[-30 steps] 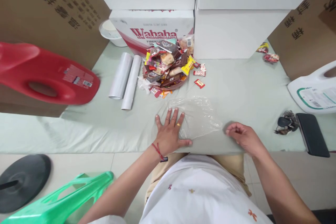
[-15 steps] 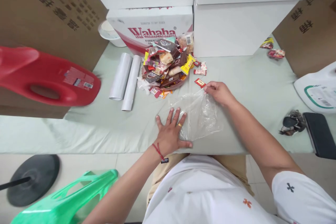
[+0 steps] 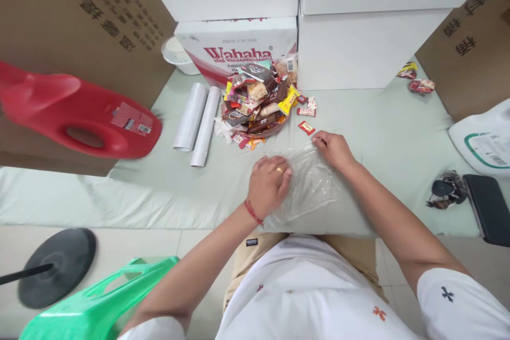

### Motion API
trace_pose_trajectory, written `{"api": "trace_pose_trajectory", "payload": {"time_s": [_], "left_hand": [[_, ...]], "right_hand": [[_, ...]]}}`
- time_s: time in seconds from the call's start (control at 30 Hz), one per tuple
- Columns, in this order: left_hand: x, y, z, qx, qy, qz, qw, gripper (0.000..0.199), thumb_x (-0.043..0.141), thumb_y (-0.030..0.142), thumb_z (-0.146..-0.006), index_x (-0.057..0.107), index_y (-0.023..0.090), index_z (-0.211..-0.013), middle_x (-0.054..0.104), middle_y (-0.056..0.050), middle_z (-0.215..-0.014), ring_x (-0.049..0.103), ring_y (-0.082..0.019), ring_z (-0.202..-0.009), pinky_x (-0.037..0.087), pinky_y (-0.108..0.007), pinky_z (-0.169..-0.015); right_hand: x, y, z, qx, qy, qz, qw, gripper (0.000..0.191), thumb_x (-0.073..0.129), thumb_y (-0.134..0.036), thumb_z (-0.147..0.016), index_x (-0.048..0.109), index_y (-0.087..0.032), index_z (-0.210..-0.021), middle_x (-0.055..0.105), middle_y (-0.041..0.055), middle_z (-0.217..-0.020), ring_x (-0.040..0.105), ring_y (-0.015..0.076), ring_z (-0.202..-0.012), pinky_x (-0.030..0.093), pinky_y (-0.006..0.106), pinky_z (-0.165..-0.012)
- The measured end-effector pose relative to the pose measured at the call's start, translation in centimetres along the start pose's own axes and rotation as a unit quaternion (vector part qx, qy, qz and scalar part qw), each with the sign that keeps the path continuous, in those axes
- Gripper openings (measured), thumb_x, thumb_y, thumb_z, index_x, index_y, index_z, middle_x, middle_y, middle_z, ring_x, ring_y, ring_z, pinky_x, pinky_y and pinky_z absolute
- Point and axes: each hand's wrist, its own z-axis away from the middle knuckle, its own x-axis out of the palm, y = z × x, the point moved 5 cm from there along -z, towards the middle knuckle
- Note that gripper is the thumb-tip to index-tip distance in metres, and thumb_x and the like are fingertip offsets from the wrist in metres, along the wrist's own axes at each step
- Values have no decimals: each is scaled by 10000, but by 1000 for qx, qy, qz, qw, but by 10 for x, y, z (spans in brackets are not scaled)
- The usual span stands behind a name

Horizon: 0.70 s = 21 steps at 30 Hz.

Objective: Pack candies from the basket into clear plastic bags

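A thin clear plastic bag (image 3: 313, 178) lies spread on the cloth in front of me. My right hand (image 3: 334, 150) pinches its far right corner. My left hand (image 3: 269, 185), slightly blurred and with a ring and a red cord bracelet, rests at the bag's left side. Its fingers are curled together, and whatever may be under them is hidden. Just beyond my right fingertips lies a small red wrapped candy (image 3: 306, 127). Behind the bag stands a bowl (image 3: 274, 130) heaped with wrapped snacks (image 3: 258, 98).
Two white rolls (image 3: 191, 117) and a red jug (image 3: 87, 114) are at the left. White boxes (image 3: 358, 48) stand behind. At the right are a phone (image 3: 486, 207), keys (image 3: 446, 189) and a white bottle (image 3: 484, 138). A green stool (image 3: 107, 297) is below the table edge.
My left hand has gone from spread flat to curled fingers and moved slightly right over the bag. My right hand keeps its pinch on the corner. The view has shifted slightly.
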Motion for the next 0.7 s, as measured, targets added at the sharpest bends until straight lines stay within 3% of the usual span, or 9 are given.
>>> {"api": "trace_pose_trajectory", "payload": {"time_s": [0.1,0.27,0.37,0.43,0.53,0.63,0.7], "left_hand": [[28,-2,-11,-3,-89,-65,994,538,272,432,-1079,593,212,-1450,560,-121,-1551,451,-278,-1484,189,-621,-1264],[50,-24,-8,-69,-128,-152,978,857,332,705,-982,280,178,-1655,164,-166,-1739,171,-392,-1604,28,-775,-1206],[53,-28,-6,-73,-151,-159,973,1058,388,828,-889,217,134,-1669,72,-204,-1743,79,-436,-1610,-8,-802,-1183],[52,-31,-5,-63,-168,-152,972,1111,411,851,-863,195,118,-1670,41,-217,-1742,52,-443,-1611,-20,-808,-1177],[46,-37,-4,-34,-205,-133,969,1169,493,857,-821,161,131,-1675,15,-214,-1743,55,-427,-1616,-42,-789,-1187],[38,-46,-1,-5,-250,-115,962,1242,588,853,-761,129,153,-1679,27,-207,-1744,67,-409,-1619,-63,-773,-1193],[34,-51,1,5,-269,-107,957,1290,633,852,-721,119,158,-1679,24,-211,-1742,62,-408,-1620,-79,-771,-1189]], "right_hand": [[0,7,1,-5,2,11,1000,261,558,-383,-911,741,-230,-1016,614,-4,-657,539,174,-641,379,279,-661],[-14,22,12,43,33,-42,998,390,593,-498,-908,700,-193,-1127,617,2,-681,591,188,-682,434,293,-683],[-13,20,30,84,2,-42,996,569,658,-587,-855,639,-184,-1257,688,41,-807,636,215,-753,462,318,-713],[-9,14,43,81,-21,-39,996,628,748,-536,-781,615,-202,-1296,713,52,-900,642,215,-786,468,322,-735],[-5,17,55,79,-45,-90,992,501,744,-429,-749,650,-207,-1189,686,19,-830,609,184,-726,457,306,-696],[-10,34,55,119,-54,-165,978,418,720,-470,-740,667,-189,-1045,622,-14,-721,533,149,-609,422,286,-596],[-19,40,50,128,-49,-144,980,391,723,-479,-737,682,-185,-991,624,-7,-719,516,146,-594,415,290,-584]]}}
